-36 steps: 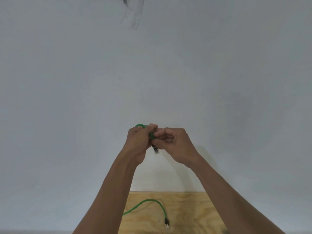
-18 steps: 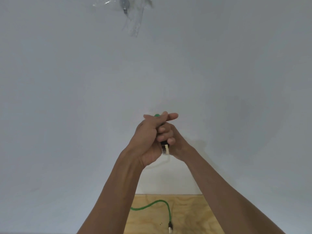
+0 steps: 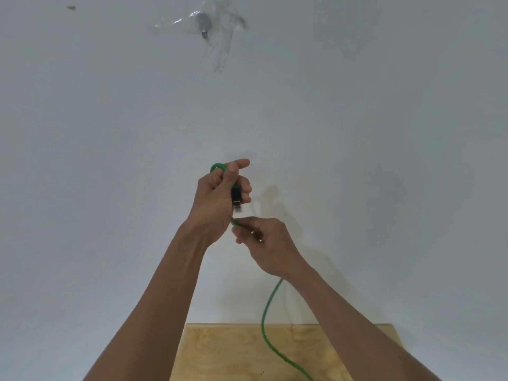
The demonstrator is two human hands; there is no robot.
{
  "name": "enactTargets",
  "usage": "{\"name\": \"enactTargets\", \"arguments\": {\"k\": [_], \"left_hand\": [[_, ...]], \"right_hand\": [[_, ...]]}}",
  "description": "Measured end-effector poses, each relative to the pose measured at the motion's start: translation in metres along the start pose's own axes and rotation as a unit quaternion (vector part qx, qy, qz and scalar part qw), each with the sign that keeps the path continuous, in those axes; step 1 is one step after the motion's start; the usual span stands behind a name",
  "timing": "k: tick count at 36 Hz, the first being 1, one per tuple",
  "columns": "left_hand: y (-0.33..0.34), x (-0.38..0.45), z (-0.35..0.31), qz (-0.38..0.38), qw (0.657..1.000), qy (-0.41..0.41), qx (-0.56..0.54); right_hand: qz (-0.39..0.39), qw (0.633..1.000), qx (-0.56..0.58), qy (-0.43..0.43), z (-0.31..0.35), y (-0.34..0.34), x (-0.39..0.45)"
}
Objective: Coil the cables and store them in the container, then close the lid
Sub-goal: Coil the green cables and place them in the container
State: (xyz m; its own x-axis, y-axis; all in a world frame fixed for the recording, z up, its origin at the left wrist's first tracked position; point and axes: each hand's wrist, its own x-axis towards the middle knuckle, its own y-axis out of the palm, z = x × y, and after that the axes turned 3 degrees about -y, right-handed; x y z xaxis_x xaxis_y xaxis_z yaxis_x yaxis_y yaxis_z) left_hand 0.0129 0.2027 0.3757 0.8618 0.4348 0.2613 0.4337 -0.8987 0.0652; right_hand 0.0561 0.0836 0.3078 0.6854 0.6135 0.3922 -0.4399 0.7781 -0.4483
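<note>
— Where is the green cable (image 3: 264,320) right now?

— Up in front of the white wall (image 3: 110,160), held by both hands. The left hand (image 3: 217,199) is curled round a small loop of it; a green arc pokes out above the knuckles, and the black plug with its clear tip (image 3: 237,202) hangs down out of that fist, pointing at the other hand.

— And the right hand (image 3: 266,243)?

— Just below the plug, fingers pinched together on the cable where it leaves the left hand. From under that wrist the cable drops in a loose curve down to the plywood board (image 3: 220,353) and runs off the bottom edge of the view (its far end is out of sight).

— Anything else near the plug?

— Well above it on the wall there is a small metal fitting (image 3: 204,23) under a patch of clear tape (image 3: 222,50), and a dark speck further to the left of that. The container is not to be seen.
</note>
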Motion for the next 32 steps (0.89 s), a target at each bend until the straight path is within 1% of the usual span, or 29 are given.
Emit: {"name": "enactTargets", "arguments": {"k": [3, 6, 8, 11, 14, 17, 20, 22, 24, 26, 28, 29, 32], "left_hand": [[-0.006, 0.003, 0.004, 0.014, 0.999, 0.016, 0.034], [-0.011, 0.003, 0.008, 0.034, 0.998, 0.025, 0.044], [-0.013, 0.005, 0.011, 0.042, 0.999, 0.02, 0.023], [-0.018, 0.008, 0.012, 0.046, 0.998, 0.008, -0.038], [-0.02, 0.01, 0.013, 0.046, 0.998, 0.014, -0.051], [-0.021, 0.009, 0.018, 0.035, 0.999, 0.031, -0.015], [-0.021, 0.007, 0.023, 0.013, 0.996, 0.054, 0.068], [-0.021, 0.006, 0.025, 0.018, 0.993, 0.061, 0.102], [-0.021, 0.005, 0.027, 0.025, 0.987, 0.062, 0.145], [-0.022, 0.005, 0.03, 0.036, 0.974, 0.067, 0.214], [-0.024, 0.004, 0.033, 0.062, 0.954, 0.071, 0.284], [-0.024, 0.003, 0.034, 0.078, 0.949, 0.069, 0.298], [-0.021, -0.005, 0.035, 0.12, 0.961, 0.013, 0.248]], "right_hand": [[-0.015, 1.0, -0.026, 0.0, 0.003, -0.006, 0.0], [-0.028, 0.994, -0.099, -0.022, 0.005, -0.011, 0.001], [-0.039, 0.988, -0.147, -0.039, 0.008, -0.014, -0.001], [-0.044, 0.981, -0.183, -0.053, 0.013, -0.018, -0.002], [-0.026, 0.976, -0.209, -0.061, 0.015, -0.019, -0.002], [0.011, 0.971, -0.231, -0.067, 0.017, -0.018, -0.001], [0.038, 0.963, -0.254, -0.075, 0.02, -0.018, 0.0], [0.044, 0.957, -0.275, -0.085, 0.023, -0.023, 0.003], [0.033, 0.953, -0.286, -0.099, 0.026, -0.031, 0.006], [0.027, 0.953, -0.281, -0.11, 0.029, -0.04, 0.011], [0.035, 0.96, -0.252, -0.117, 0.031, -0.049, 0.017], [0.044, 0.965, -0.232, -0.118, 0.032, -0.052, 0.02], [0.052, 0.985, -0.126, -0.109, 0.037, -0.065, 0.031]]}}
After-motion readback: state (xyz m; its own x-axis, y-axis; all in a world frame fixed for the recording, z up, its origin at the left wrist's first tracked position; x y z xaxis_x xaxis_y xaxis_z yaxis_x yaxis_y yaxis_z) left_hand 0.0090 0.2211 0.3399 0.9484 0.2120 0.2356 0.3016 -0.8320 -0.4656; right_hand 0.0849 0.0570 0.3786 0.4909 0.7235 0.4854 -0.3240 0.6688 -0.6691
